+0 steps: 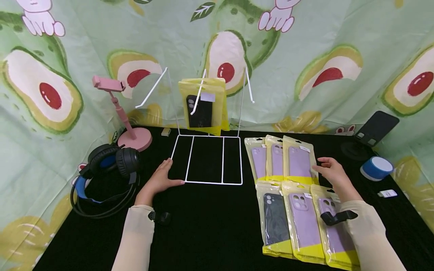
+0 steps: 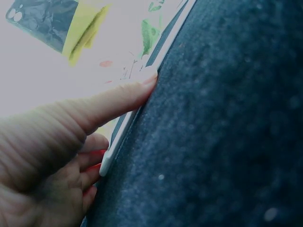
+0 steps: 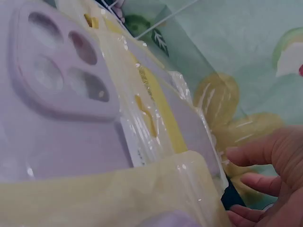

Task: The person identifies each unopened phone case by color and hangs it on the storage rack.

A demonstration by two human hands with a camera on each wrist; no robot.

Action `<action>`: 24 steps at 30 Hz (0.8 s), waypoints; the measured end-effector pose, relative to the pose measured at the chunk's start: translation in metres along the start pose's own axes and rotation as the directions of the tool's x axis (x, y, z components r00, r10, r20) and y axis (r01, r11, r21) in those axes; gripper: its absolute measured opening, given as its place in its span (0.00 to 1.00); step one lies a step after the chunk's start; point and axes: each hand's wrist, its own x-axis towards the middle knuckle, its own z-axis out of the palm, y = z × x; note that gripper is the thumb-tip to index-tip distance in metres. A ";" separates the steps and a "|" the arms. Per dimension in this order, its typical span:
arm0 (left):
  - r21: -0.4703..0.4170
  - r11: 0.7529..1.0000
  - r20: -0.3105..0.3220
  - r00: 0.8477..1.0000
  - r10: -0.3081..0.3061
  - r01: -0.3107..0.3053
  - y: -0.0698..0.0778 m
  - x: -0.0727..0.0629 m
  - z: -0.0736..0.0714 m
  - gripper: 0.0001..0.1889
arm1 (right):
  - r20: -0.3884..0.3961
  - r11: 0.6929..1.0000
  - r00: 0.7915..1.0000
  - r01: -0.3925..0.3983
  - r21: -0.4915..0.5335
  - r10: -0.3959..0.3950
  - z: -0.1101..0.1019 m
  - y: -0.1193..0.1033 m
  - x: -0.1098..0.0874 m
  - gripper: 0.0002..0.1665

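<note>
A white wire display rack (image 1: 241, 162) stands on the black cloth, with bagged phone cases, a black one (image 1: 200, 113) in front, hanging on its middle hook. My left hand (image 1: 160, 178) is at the rack's front left corner. Its straight thumb (image 2: 118, 99) rests along the front wire, and the other fingers lie by the left side. My right hand (image 1: 333, 175) hovers at the right edge of a bagged purple phone case (image 1: 299, 162), fingers loosely bent, holding nothing. I cannot tell whether it touches the bag.
Two rows of bagged cases lie at right, one dark case (image 1: 276, 214) among purple ones. Right of them are a phone on a stand (image 1: 376, 128), a blue-and-white round object (image 1: 376, 168) and a white stick (image 1: 387, 193). Headphones (image 1: 112, 162) and a pink stand (image 1: 135, 139) sit left.
</note>
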 end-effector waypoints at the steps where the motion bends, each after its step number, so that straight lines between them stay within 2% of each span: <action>1: -0.002 1.000 0.001 1.000 0.002 -0.002 0.000 0.000 0.000 0.53 | 0.014 1.000 1.000 -0.017 -0.010 0.017 0.000 0.001 0.001 0.39; 5: -0.006 1.000 0.005 1.000 0.005 -0.005 0.002 0.000 0.000 0.53 | 0.062 0.998 0.998 -0.021 -0.057 0.025 -0.001 0.001 0.004 0.45; 10: -0.005 1.000 0.011 1.000 -0.010 0.010 0.002 0.000 -0.001 0.53 | 0.139 0.990 0.990 0.026 -0.140 -0.007 0.003 -0.001 0.007 0.48; 14: -0.003 1.000 0.011 1.000 -0.011 0.011 0.003 0.000 -0.002 0.53 | 0.166 0.979 0.986 0.062 -0.193 -0.030 0.006 -0.003 0.010 0.47; 18: -0.004 1.000 0.009 1.000 -0.014 0.014 0.003 -0.002 -0.003 0.53 | 0.203 0.979 0.978 0.075 -0.192 -0.036 0.007 -0.005 0.012 0.45; 24: 0.000 1.000 0.006 1.000 -0.012 0.012 0.003 -0.001 -0.002 0.54 | 0.211 0.989 0.978 0.020 -0.147 0.011 0.009 -0.008 0.013 0.37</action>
